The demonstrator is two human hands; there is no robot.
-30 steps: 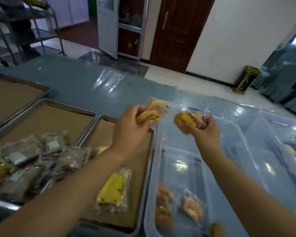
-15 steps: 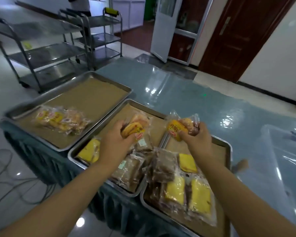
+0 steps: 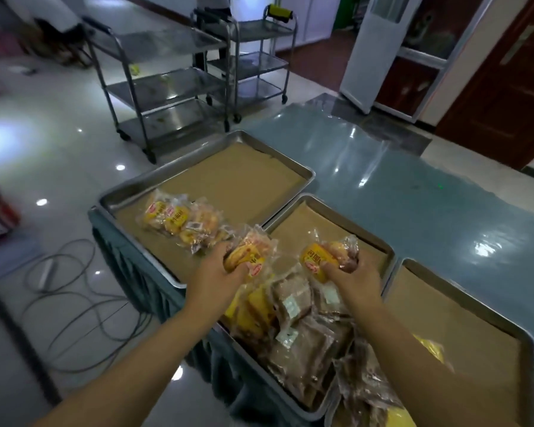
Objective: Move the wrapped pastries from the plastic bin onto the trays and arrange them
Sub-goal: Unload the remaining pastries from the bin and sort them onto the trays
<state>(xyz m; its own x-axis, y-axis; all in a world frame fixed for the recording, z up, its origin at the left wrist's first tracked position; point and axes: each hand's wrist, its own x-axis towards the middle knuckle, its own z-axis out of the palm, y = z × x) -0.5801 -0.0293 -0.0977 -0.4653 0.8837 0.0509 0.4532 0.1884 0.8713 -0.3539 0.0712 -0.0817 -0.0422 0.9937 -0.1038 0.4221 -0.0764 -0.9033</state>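
My left hand (image 3: 216, 277) grips a wrapped yellow pastry (image 3: 249, 249) over the near edge between the left tray (image 3: 173, 177) and the middle tray (image 3: 379, 241). My right hand (image 3: 356, 280) grips another wrapped yellow pastry (image 3: 324, 257) above the middle tray. A small heap of the same yellow pastries (image 3: 182, 221) lies on the left tray. Brown and yellow wrapped pastries (image 3: 293, 318) are piled on the near part of the middle tray. The right tray (image 3: 506, 325) holds a few packets near its front. The plastic bin is out of view.
The trays sit on a table with a glossy blue-grey cover (image 3: 398, 186). Steel trolleys (image 3: 167, 87) stand on the floor beyond the table's left end. Cables (image 3: 74, 303) loop on the floor to the left. A brown door (image 3: 506, 87) is at the back right.
The view has swung left, away from the plastic bin. Both hands have carried their pastries leftward, from over the bin to above the left and middle trays.
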